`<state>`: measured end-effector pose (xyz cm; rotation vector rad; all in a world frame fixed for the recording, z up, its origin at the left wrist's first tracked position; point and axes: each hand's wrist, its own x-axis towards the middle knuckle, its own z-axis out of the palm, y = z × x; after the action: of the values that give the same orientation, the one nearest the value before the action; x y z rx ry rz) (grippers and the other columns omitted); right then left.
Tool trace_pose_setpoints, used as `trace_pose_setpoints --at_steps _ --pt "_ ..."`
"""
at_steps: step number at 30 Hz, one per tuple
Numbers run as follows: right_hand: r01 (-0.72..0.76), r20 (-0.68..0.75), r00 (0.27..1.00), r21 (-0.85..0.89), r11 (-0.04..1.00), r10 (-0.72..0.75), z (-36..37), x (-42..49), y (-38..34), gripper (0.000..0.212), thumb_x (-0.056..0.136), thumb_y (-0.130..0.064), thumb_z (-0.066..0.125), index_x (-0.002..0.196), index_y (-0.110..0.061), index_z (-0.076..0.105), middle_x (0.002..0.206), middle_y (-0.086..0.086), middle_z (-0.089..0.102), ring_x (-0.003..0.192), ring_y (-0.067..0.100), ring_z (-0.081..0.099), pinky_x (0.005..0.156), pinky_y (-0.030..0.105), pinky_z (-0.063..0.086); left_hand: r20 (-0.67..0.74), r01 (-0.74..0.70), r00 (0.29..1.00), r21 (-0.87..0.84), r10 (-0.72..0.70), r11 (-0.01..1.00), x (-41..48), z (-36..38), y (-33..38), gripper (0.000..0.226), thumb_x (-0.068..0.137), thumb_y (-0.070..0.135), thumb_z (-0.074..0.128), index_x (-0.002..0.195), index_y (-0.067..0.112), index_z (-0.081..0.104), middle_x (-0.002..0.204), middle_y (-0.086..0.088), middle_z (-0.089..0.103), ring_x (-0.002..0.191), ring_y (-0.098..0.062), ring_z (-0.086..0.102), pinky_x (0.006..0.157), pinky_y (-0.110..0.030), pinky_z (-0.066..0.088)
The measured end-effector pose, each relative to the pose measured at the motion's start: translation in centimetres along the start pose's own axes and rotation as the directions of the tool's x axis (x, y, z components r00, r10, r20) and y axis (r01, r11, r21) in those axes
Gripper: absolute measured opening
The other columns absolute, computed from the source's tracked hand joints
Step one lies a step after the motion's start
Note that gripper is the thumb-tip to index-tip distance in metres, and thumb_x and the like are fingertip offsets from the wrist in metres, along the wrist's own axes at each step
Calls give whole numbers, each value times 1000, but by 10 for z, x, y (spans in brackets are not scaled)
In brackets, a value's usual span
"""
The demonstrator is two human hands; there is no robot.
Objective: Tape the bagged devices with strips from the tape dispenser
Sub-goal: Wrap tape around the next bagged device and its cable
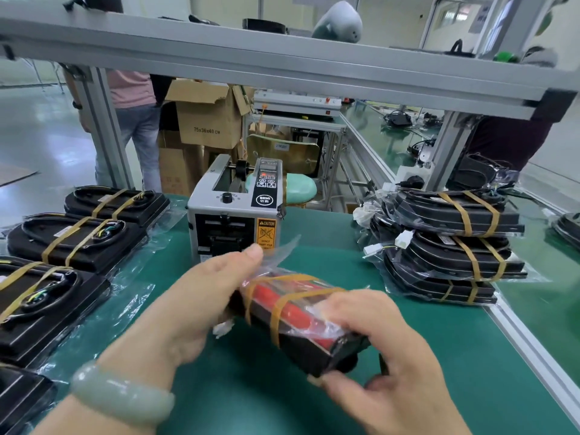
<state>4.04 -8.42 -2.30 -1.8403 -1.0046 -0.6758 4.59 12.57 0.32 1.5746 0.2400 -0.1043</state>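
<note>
At the middle of the green table (423, 356) the person holds 1 bagged device (298, 315) with both hands; it is black with a red face, inside a clear plastic bag, and its long side runs from 10 o'clock to 4 o'clock. 2 brownish tape strips (277, 312) already go around it, side by side. The left hand (201, 296) grips the far end: the thumb lies on top at the bag's loose edge, and the other fingers are hidden behind the device. The right hand (386, 350) grips the near end, with the fingers curled over the top and the thumb under the corner. The picture is a little blurred here, so I cannot tell if the device touches the table. On the left wrist sits a pale green bracelet (122, 394). At 12 o'clock from the device, near it, stands the grey tape dispenser (233, 208) with its slot toward the person. At 9 to 10 o'clock lies a row of taped devices (75, 240), each with 2 strips. At 2 o'clock there is a stack of bagged devices (448, 246), also taped. Behind the dispenser, cardboard boxes (207, 120) stand on the floor.
</note>
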Motion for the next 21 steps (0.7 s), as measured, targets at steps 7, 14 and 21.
trace_pose_setpoints --at_steps 7,14,21 --pt "-250 81 968 410 877 238 -9 -2 -6 54 61 -11 80 109 -30 66 111 1 70 105 21 66 86 30 54 222 68 969 179 -108 982 11 -36 13 79 67 85 40 112 28 71 123 4 66 122 -18 54 115 -44 26" --pt "-379 88 835 808 451 544 -17 -5 11 77 41 -9 89 112 -5 59 105 26 68 90 37 67 74 41 57 -49 -416 907 -272 419 868 13 -32 25 20 70 35 70 61 18 67 56 -3 63 43 -12 56 43 -16 46" --pt "-380 143 772 885 269 619 -17 -6 15 49 72 -2 54 121 2 54 115 32 62 102 43 64 86 51 54 86 -456 890 160 448 876 9 -34 31 40 68 54 73 71 14 70 61 -10 62 55 -8 50 56 -20 42"
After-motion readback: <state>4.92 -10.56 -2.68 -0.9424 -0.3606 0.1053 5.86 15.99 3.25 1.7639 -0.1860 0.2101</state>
